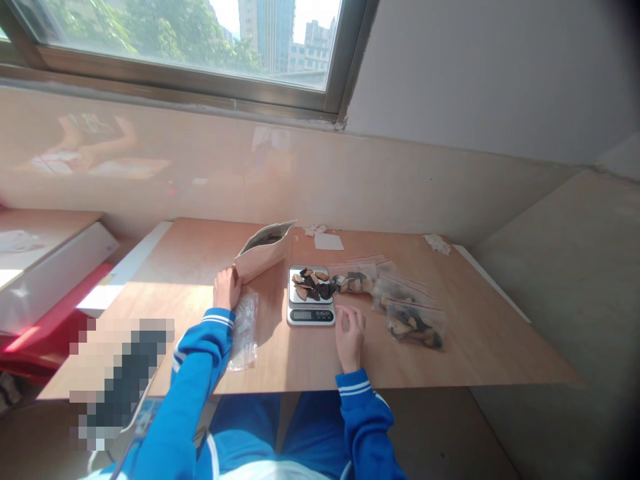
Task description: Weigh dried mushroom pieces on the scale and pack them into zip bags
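Note:
Dark, brown-edged dried slices [313, 284] lie heaped on the pan of a small white digital kitchen scale [311, 317]. My right hand [350, 333] is just right of the scale's display, fingers loosely bent and apart, with nothing visible in it. At the lower left corner of an upright, open-topped paper pouch [265, 257], my left hand [227, 288] has its fingers curled against the side, gripping it. Inside the pouch some dark contents show. Flat clear plastic bags [244, 333] lie beside my left wrist. Right of the scale are several filled zip bags [416, 325] of similar slices.
All this stands on a wooden table [480, 333] below a window. A white paper slip [329, 241] lies behind the scale, and crumpled white scraps [437, 244] sit at the back right. A blurred dark object [127, 380] is at the left front edge.

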`<act>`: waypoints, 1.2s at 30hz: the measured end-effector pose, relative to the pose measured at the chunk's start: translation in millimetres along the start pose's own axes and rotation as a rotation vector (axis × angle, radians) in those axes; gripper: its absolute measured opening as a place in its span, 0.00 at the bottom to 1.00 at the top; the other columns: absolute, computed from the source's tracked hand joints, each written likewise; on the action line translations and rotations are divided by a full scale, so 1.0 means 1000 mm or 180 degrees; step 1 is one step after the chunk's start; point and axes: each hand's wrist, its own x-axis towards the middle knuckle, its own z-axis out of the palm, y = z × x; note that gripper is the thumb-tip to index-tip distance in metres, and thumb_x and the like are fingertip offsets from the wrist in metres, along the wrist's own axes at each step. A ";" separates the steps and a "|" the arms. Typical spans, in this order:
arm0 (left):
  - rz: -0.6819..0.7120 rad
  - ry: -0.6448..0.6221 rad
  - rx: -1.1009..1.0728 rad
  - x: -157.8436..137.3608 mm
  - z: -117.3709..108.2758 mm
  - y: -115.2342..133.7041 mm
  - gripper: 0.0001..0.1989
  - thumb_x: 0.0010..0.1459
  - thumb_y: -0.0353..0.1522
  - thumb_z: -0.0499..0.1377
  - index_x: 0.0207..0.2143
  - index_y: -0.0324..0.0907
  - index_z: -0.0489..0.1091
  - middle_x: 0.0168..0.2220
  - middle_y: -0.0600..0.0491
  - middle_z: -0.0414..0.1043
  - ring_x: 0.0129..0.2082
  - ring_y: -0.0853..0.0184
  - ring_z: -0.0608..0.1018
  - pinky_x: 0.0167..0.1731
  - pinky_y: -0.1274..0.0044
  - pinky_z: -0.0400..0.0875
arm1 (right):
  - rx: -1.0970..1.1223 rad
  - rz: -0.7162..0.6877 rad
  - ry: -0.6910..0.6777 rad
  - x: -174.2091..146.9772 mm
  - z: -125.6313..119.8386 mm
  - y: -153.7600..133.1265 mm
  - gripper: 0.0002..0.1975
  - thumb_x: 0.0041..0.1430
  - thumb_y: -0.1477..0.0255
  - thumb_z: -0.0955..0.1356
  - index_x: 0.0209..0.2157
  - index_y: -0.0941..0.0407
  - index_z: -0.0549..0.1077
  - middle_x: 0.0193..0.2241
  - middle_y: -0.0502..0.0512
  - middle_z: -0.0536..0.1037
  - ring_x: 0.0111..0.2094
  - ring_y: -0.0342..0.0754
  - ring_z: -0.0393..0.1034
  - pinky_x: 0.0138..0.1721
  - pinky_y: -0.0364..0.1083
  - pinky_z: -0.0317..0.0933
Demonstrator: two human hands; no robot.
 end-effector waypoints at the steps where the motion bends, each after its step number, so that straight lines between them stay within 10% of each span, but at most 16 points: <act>1: -0.0044 -0.0004 -0.0013 0.000 0.000 -0.001 0.13 0.62 0.36 0.50 0.44 0.39 0.65 0.43 0.40 0.69 0.45 0.52 0.71 0.44 0.64 0.65 | -0.0011 0.0143 0.0024 -0.005 -0.005 0.008 0.14 0.65 0.66 0.60 0.37 0.56 0.75 0.35 0.61 0.74 0.41 0.54 0.68 0.44 0.54 0.64; 14: -0.0246 -0.0003 -0.0586 0.001 -0.003 -0.002 0.14 0.60 0.43 0.51 0.36 0.42 0.65 0.36 0.45 0.67 0.42 0.53 0.70 0.42 0.64 0.65 | 0.0483 0.1400 0.0248 -0.019 -0.010 0.041 0.21 0.61 0.56 0.61 0.37 0.59 0.74 0.38 0.63 0.78 0.36 0.52 0.71 0.38 0.48 0.64; 23: -0.0014 0.0236 -0.1052 -0.003 -0.017 0.008 0.21 0.53 0.24 0.54 0.51 0.35 0.60 0.51 0.41 0.66 0.51 0.57 0.67 0.52 0.65 0.61 | 0.0638 0.1518 0.0339 -0.017 -0.009 0.042 0.23 0.58 0.54 0.63 0.36 0.60 0.75 0.37 0.64 0.79 0.36 0.52 0.71 0.38 0.48 0.63; 27: 0.0042 0.0847 -0.1398 -0.009 -0.034 0.016 0.28 0.50 0.18 0.49 0.55 0.33 0.56 0.53 0.41 0.63 0.49 0.62 0.68 0.50 0.69 0.63 | 0.0682 0.1521 0.0325 -0.017 -0.010 0.041 0.22 0.58 0.54 0.63 0.36 0.60 0.75 0.37 0.64 0.79 0.36 0.52 0.71 0.38 0.48 0.63; 32: -0.0144 0.1884 -0.1463 -0.015 -0.073 0.028 0.13 0.54 0.22 0.48 0.43 0.35 0.63 0.43 0.42 0.65 0.41 0.64 0.68 0.45 0.70 0.64 | 0.0705 0.1539 0.0293 -0.017 -0.010 0.040 0.21 0.58 0.56 0.63 0.36 0.60 0.75 0.37 0.64 0.79 0.35 0.51 0.72 0.37 0.47 0.63; 36: -0.0318 0.0934 -0.1342 -0.031 -0.103 0.038 0.11 0.61 0.28 0.46 0.40 0.40 0.66 0.40 0.49 0.70 0.36 0.67 0.71 0.40 0.75 0.64 | 0.0730 0.1565 0.0325 -0.018 -0.008 0.043 0.21 0.57 0.55 0.63 0.36 0.59 0.75 0.37 0.63 0.79 0.34 0.51 0.72 0.36 0.47 0.64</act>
